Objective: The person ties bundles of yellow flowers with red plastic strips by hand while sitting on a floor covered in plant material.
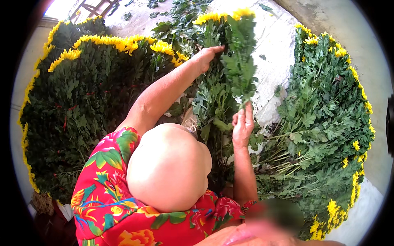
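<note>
My right hand (243,123) grips a yellow chrysanthemum stem (240,58) low down, below its broad green leaves. The flower head is at the top of the view, and the leaves are slightly blurred. My left hand (209,57) reaches across to a leafy bunch of chrysanthemums (212,101) beside that stem. Its fingers touch the upper leaves, which hide part of them, so the grip is not clear. The bunch stands in front of my bent knee (166,166), its yellow heads level with the held one.
Left, a large stack of chrysanthemums (92,80) has red ties among its leaves. Another chrysanthemum pile (326,107) curves along the right, cut stems pointing inward. Between them lies a white sheet (274,55) with scattered leaves. A blurred person's head (274,218) is at the bottom right.
</note>
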Tool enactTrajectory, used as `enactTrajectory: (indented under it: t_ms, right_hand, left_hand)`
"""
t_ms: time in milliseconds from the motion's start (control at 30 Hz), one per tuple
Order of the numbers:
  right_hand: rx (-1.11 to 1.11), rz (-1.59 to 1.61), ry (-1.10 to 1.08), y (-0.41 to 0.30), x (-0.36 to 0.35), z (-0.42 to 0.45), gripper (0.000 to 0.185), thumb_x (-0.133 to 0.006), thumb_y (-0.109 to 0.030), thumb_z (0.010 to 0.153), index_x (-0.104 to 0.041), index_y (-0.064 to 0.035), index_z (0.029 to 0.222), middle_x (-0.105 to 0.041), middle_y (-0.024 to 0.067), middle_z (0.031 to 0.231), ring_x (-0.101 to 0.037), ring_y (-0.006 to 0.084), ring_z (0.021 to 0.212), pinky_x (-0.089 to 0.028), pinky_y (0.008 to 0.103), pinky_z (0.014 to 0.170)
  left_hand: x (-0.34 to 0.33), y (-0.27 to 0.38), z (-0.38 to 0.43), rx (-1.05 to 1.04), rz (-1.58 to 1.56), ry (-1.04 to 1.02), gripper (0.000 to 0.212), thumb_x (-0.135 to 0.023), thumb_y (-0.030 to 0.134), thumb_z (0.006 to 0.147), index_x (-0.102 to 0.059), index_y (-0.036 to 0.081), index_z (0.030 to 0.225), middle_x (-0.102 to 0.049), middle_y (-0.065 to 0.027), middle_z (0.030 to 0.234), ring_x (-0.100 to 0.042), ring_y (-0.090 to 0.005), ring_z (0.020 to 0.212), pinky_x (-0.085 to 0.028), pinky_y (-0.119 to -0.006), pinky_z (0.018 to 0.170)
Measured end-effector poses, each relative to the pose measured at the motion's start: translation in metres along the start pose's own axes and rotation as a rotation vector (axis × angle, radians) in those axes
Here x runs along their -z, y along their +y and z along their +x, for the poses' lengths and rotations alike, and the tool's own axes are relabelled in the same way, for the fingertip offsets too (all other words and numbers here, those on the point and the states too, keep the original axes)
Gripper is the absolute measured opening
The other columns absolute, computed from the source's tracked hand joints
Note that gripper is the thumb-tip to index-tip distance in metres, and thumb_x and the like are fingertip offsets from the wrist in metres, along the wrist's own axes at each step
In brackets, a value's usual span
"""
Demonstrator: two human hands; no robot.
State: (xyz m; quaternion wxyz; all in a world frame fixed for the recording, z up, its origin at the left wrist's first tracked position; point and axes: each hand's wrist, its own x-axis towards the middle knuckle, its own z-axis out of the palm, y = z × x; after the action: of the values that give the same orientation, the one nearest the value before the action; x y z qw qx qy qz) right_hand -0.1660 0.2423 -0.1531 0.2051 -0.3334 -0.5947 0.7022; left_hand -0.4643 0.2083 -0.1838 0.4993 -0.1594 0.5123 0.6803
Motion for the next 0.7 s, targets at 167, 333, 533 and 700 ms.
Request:
enactTrajectory:
  t_ms: [167, 333, 533, 700]
  right_hand:
    - [0.017, -0.306, -0.064, 0.02, -0.01, -0.021, 0.04, -0.055, -0.015, 0.106, -0.057, -0.0089, 0.145, -0.062, 0.0004, 0.076, -0.05, 0.0099, 0.062, -0.045, 0.0278, 0.058]
    - [0.276, -0.642, -0.024, 0.006, -0.009, -0.022, 0.037, -0.056, -0.013, 0.105, -0.059, -0.0053, 0.14, -0.076, 0.0115, 0.096, -0.068, 0.019, 0.071, -0.052, 0.0337, 0.065]
    - [0.227, -0.74, -0.018, -0.009, -0.008, -0.022, 0.039, -0.056, -0.009, 0.101, -0.06, -0.0085, 0.139, -0.071, 0.0251, 0.103, -0.071, 0.0402, 0.089, -0.056, 0.041, 0.074]
    - [0.367, -0.745, 0.005, -0.01, -0.011, -0.024, 0.046, -0.057, -0.005, 0.097, -0.059, -0.0133, 0.142, -0.071, 0.0223, 0.095, -0.07, 0.0413, 0.079, -0.055, 0.0462, 0.068]
  left_hand:
    - [0.015, 0.006, 0.001, -0.069, -0.148, -0.379, 0.075, -0.033, 0.071, 0.1, -0.059, 0.012, 0.139, -0.07, -0.0092, 0.127, -0.068, -0.0241, 0.113, -0.056, -0.046, 0.099]
    - [-0.01, -0.003, -0.024, -0.277, -0.069, -0.509, 0.094, -0.042, 0.084, 0.088, -0.047, 0.014, 0.151, -0.063, -0.0084, 0.138, -0.066, -0.0241, 0.119, -0.054, -0.046, 0.104]
    - [-0.011, 0.003, -0.039, -0.215, -0.034, -0.567, 0.119, -0.04, 0.096, 0.069, -0.042, 0.013, 0.153, -0.058, -0.0128, 0.144, -0.061, -0.0265, 0.126, -0.052, -0.048, 0.106]
    - [0.01, 0.005, -0.032, -0.235, 0.242, -0.477, 0.116, -0.044, 0.094, 0.074, -0.04, 0.011, 0.154, -0.055, -0.0162, 0.146, -0.059, -0.0274, 0.129, -0.052, -0.048, 0.106]
